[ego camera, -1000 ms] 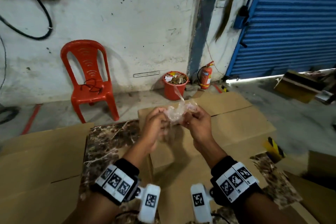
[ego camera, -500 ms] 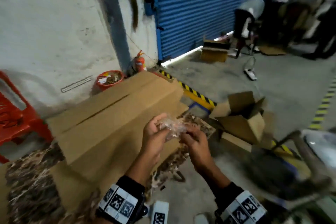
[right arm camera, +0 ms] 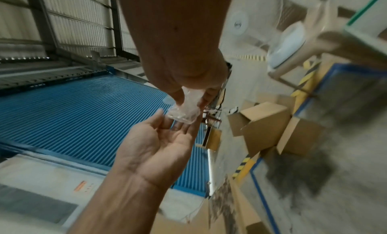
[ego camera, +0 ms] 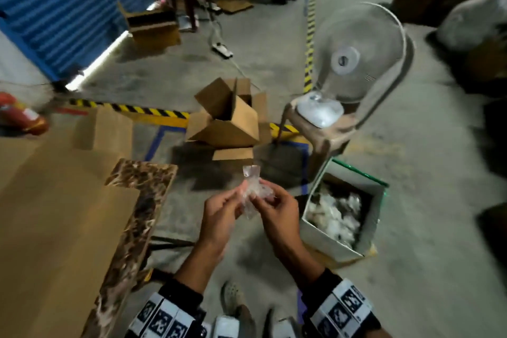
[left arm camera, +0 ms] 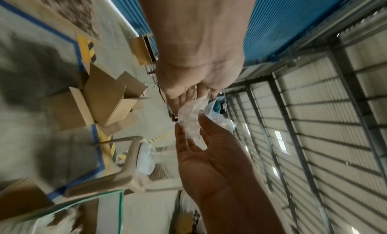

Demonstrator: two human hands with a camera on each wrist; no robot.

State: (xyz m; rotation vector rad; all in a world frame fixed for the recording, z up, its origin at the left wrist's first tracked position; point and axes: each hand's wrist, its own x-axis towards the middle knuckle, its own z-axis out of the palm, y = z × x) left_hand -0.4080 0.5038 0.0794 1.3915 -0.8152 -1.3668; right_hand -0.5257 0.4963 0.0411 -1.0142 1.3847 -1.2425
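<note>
A small crumpled clear plastic bag [ego camera: 253, 189] hangs in the air between my two hands, above the floor. My left hand [ego camera: 222, 208] pinches its left side with thumb and fingertips. My right hand [ego camera: 277, 206] pinches its right side. In the left wrist view the bag [left arm camera: 191, 116] sits between the left hand's fingers [left arm camera: 188, 95] above and the right hand [left arm camera: 209, 155] below. In the right wrist view the right hand's thumb and finger pinch the bag [right arm camera: 184, 112], and the left hand [right arm camera: 157, 146] meets it with its palm showing. What the bag contains cannot be made out.
A white box with a green edge [ego camera: 375, 211], holding white packets, stands on the floor right of my hands. Ahead lie an open cardboard box [ego camera: 227, 118] and a fan on a plastic stool [ego camera: 356, 57]. A marble table [ego camera: 142, 200] under cardboard sheets is at the left.
The view has swung right, from the wall and red chair to the open floor. Both hands have kept hold of the bag and moved off the table toward the white box.
</note>
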